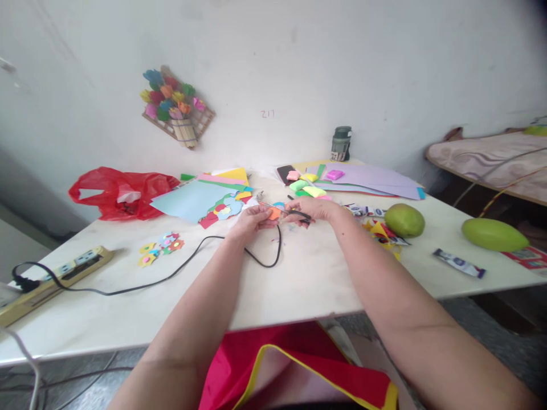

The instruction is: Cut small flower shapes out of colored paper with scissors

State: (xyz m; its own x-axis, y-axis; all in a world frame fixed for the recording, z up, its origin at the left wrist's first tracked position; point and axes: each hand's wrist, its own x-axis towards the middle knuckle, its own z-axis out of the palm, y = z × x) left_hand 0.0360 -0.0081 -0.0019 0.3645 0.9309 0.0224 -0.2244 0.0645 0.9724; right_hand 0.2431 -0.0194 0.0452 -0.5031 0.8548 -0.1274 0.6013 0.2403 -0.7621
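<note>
Head view: red plastic bag [111, 199] and power strip [81, 269] occupy the left of the worktop [299, 285]; round green fruit [404, 221] sits right. Black cable [106, 293] crosses, passing beneath the left wrist. Left hand [253, 221] pinches an orange paper piece [274, 213]; right hand [315, 208] grips black-handled scissors [304, 216]. Paper lies between both hands, beside the blades.

A white table [299, 290] bears coloured sheets [182, 200] and fruit [404, 220].

One left hand [253, 222], one right hand [311, 208], one pair of scissors [303, 215], two green fruits [404, 221], one bottle [341, 144], one phone [285, 175], one red bag [128, 202] and one power strip [81, 273] are visible.
</note>
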